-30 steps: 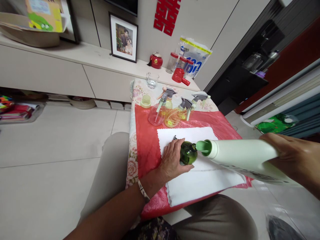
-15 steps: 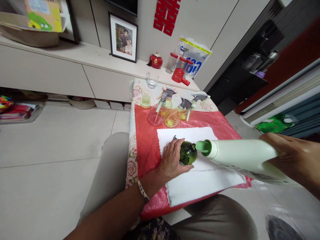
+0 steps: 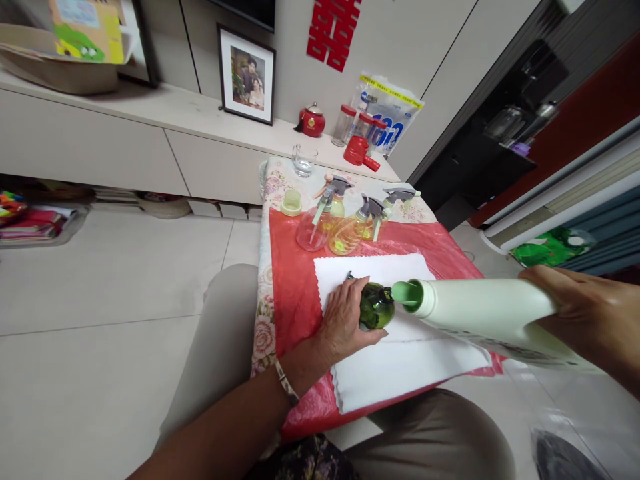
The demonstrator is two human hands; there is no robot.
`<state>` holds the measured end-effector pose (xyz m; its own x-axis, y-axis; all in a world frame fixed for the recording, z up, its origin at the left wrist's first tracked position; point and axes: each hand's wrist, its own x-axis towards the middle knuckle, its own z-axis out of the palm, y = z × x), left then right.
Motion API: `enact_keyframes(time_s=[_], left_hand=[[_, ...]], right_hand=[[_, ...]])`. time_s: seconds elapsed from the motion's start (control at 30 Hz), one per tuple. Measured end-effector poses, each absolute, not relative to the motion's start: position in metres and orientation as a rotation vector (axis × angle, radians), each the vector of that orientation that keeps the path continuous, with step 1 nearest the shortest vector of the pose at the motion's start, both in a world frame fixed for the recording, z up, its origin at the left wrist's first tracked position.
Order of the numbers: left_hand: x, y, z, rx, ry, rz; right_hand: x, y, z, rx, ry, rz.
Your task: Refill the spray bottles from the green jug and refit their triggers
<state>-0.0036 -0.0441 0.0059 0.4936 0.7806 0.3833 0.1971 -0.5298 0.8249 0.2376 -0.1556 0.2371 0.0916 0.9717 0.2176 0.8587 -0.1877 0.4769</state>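
Observation:
My left hand is wrapped round a dark green bottle that stands on a white cloth. Its narrow neck is uncapped. From the right, my right hand grips a large pale green jug by its handle, holding it tipped nearly level. The jug's green spout meets the mouth of the bottle. Whether liquid is flowing I cannot tell. A dark part of something shows just behind my left fingers, mostly hidden.
Behind the cloth stand a pink spray bottle, a yellow spray bottle and others. A pale green cap and a glass cup sit at the table's far left. Red plastic sheeting covers the table.

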Motion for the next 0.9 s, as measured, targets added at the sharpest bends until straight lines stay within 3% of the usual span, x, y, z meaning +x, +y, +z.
enact_keyframes(time_s=[0.9], left_hand=[[-0.0038, -0.0438, 0.0047, 2.012, 0.787, 1.020]], right_hand=[[0.2380, -0.1563, 0.2377, 2.080, 1.913, 0.755]])
